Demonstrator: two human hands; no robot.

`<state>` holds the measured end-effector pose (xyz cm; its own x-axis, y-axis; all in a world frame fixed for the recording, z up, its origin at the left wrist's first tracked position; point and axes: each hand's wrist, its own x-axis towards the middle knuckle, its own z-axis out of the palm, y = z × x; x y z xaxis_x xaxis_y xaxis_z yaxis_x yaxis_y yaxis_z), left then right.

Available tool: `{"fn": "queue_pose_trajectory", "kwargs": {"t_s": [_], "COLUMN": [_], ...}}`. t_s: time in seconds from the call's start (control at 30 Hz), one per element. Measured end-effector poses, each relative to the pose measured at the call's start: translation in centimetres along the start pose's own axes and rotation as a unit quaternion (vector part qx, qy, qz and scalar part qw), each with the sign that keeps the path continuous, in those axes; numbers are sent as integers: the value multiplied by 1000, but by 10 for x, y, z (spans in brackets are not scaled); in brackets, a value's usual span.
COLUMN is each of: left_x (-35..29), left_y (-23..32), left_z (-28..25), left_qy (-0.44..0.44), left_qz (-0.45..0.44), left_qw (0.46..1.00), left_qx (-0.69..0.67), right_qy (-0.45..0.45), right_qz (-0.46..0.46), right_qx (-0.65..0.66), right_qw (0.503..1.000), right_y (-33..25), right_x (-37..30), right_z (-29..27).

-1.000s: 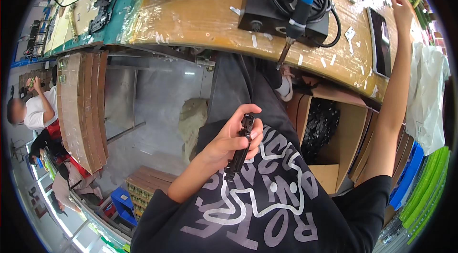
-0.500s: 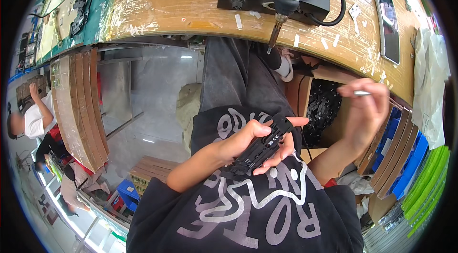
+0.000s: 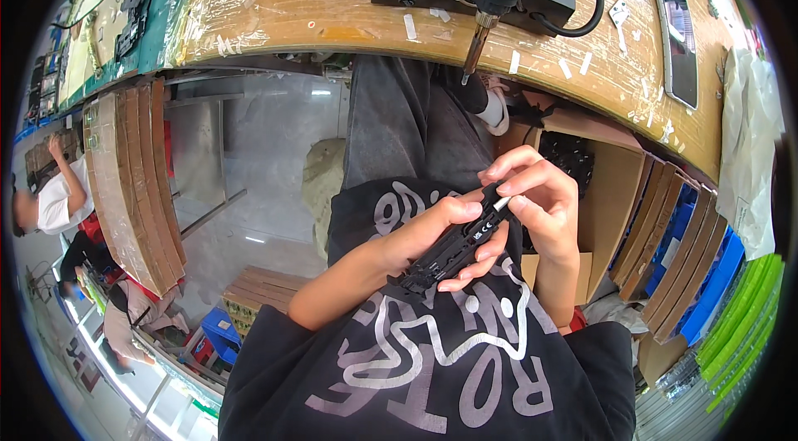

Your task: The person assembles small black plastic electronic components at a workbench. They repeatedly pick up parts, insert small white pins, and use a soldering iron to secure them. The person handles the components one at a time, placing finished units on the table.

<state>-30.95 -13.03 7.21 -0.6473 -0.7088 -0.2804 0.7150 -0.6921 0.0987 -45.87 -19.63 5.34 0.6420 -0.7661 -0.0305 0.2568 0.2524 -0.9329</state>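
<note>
Holds with the left hand (image 3: 416, 235) a long black part (image 3: 453, 251), tilted, in front of the black shirt (image 3: 399, 395) and off the front edge of the workbench (image 3: 283, 21), with thumb on one side and fingers bent around the other. Pinches narrowly with the right hand (image 3: 544, 208) a small white piece (image 3: 502, 202), just at the upper end of the part; cannot tell from this view whether touching it. Could drop the white piece, because of so small a hold on so thin a thing, with clothing and floor below instead of the bench top. Could press it crooked against the part, because of fingers hiding much of that end. Could let the part turn or slip under a push from the right, being supported only by fingers. Could lose a dropped piece in the open carton (image 3: 611, 212), below the front edge at the right. Could also bump the metal-tipped tool (image 3: 478, 40), sticking out past the front edge, by raising the hands carelessly; cannot tell whether hot, so better to treat as hot
</note>
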Motion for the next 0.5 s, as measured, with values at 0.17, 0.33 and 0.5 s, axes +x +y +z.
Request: {"fn": "queue_pose_trajectory", "kwargs": {"t_s": [0.17, 0.33, 0.5], "left_x": [-1, -3, -3], "left_y": [-1, -6, -5], "left_z": [-8, -17, -16], "left_qy": [-2, -9, 4], "left_qz": [2, 3, 6], "left_qw": [999, 999, 999], "left_qx": [37, 36, 50], "right_qy": [4, -14, -22], "right_qz": [-13, -35, -33], "right_qx": [0, -23, -17], "right_qw": [1000, 999, 999], "right_y": [2, 4, 3], "right_x": [-1, 0, 1], "right_z": [1, -3, -3]}}
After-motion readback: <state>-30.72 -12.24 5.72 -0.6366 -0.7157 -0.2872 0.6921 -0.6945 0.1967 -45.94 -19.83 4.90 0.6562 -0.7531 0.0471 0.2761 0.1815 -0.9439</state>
